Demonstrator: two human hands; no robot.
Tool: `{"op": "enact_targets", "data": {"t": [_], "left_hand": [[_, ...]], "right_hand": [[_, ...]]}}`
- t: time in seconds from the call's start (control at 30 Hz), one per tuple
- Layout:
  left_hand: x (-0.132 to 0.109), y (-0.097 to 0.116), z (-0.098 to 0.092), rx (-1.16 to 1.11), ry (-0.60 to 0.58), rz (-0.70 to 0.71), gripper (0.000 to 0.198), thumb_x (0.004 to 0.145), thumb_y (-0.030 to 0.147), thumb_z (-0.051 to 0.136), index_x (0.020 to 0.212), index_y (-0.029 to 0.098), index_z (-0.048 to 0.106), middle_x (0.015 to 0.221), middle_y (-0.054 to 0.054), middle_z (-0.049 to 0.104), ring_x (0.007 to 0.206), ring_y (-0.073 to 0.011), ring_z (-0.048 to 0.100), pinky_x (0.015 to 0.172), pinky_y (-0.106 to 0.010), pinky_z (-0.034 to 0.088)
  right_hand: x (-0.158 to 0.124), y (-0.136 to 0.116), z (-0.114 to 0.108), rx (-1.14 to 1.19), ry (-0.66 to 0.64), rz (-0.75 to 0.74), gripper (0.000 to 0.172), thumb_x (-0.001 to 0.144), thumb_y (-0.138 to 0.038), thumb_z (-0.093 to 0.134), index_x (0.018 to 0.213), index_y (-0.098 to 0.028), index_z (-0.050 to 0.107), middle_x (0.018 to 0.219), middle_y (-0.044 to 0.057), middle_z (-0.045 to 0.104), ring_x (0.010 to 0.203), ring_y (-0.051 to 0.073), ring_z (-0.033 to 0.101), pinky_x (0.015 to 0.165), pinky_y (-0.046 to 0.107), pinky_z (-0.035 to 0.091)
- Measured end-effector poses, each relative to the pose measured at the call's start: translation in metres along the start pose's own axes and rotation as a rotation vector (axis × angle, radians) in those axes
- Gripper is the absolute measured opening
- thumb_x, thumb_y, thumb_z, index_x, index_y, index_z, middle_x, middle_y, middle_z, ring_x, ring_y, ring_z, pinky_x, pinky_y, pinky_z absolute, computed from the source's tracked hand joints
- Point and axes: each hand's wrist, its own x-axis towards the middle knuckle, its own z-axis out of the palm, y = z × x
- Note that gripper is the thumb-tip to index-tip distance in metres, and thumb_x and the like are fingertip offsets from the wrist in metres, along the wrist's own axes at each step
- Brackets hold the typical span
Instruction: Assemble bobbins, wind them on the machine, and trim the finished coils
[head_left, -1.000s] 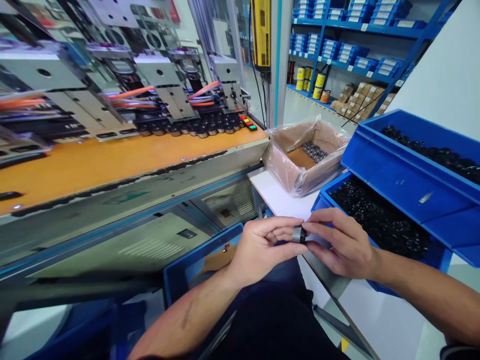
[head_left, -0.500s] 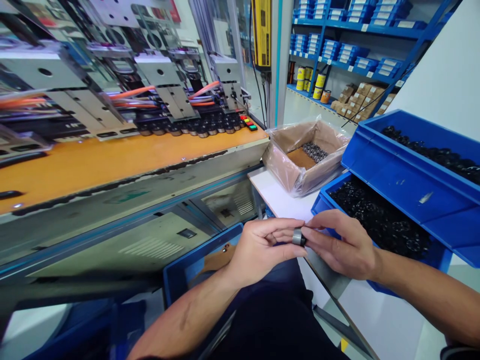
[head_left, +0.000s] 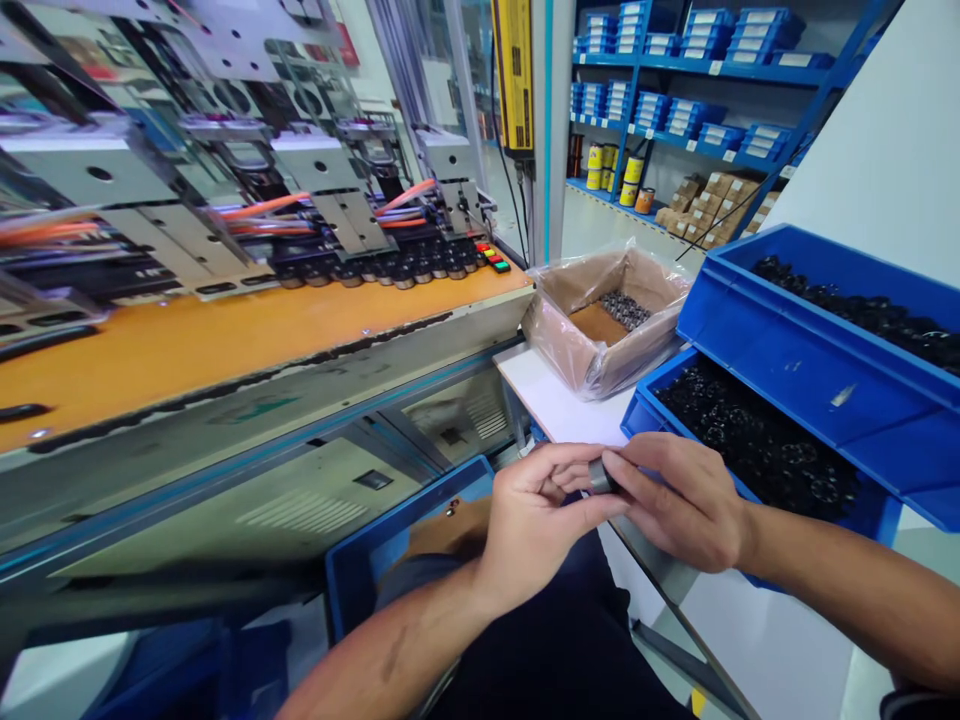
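My left hand [head_left: 536, 520] and my right hand [head_left: 679, 500] meet in front of me, low in the view. Both pinch one small dark ring-shaped part [head_left: 600, 477] between their fingertips. The hands hover over the near corner of a white table [head_left: 551, 400]. Just to the right lies a blue bin [head_left: 645, 395] full of small black ring parts [head_left: 750, 435].
A second blue bin [head_left: 795, 345] of black parts sits higher at the right. A plastic-lined cardboard box [head_left: 577, 350] holds metal pieces. An orange-topped machine bench [head_left: 225, 335] with a row of black parts runs along the left. A blue crate [head_left: 375, 545] stands below.
Both hands have sunk slightly lower in the view and the fingers have closed more around the ring part. The camera has tilted up a little.
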Motion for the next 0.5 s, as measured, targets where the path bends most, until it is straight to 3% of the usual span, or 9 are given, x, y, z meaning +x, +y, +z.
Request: {"op": "enact_targets", "data": {"t": [0.13, 0.27, 0.4, 0.5], "left_hand": [[0.007, 0.007, -0.01, 0.355, -0.087, 0.318, 0.047, 0.062, 0.014, 0.089, 0.106, 0.023, 0.076, 0.1, -0.006, 0.079, 0.084, -0.0166, 0.076, 0.079, -0.022, 0.062], [0.016, 0.018, -0.018, 0.567, -0.232, 0.598, 0.029, 0.072, 0.019, 0.083, 0.1, 0.018, 0.077, 0.094, -0.009, 0.08, 0.08, -0.0179, 0.077, 0.073, -0.023, 0.063], [0.016, 0.019, -0.016, 0.646, -0.22, 0.651, 0.023, 0.077, 0.016, 0.079, 0.1, 0.017, 0.076, 0.094, -0.01, 0.08, 0.08, -0.0177, 0.077, 0.074, -0.023, 0.063], [0.015, 0.02, -0.018, 0.671, -0.198, 0.602, 0.019, 0.077, 0.015, 0.078, 0.096, 0.017, 0.074, 0.093, -0.008, 0.08, 0.082, -0.0182, 0.077, 0.076, -0.023, 0.063]], "right_hand": [[0.003, -0.006, -0.003, 0.162, 0.063, 0.18, 0.027, 0.086, -0.003, 0.06, 0.112, -0.008, 0.061, 0.096, 0.014, 0.069, 0.096, 0.02, 0.068, 0.08, 0.034, 0.063], [0.006, -0.013, -0.003, 0.251, 0.052, 0.254, 0.022, 0.088, -0.004, 0.06, 0.108, -0.012, 0.062, 0.093, 0.011, 0.07, 0.091, 0.017, 0.069, 0.077, 0.031, 0.063], [0.005, -0.01, -0.004, 0.25, 0.014, 0.271, 0.019, 0.091, -0.01, 0.059, 0.11, -0.013, 0.062, 0.095, 0.011, 0.07, 0.091, 0.016, 0.069, 0.078, 0.029, 0.063], [0.005, 0.017, -0.03, 0.077, -0.115, 0.158, 0.023, 0.091, -0.02, 0.064, 0.114, -0.014, 0.063, 0.101, 0.013, 0.072, 0.096, 0.02, 0.07, 0.081, 0.033, 0.063]]}}
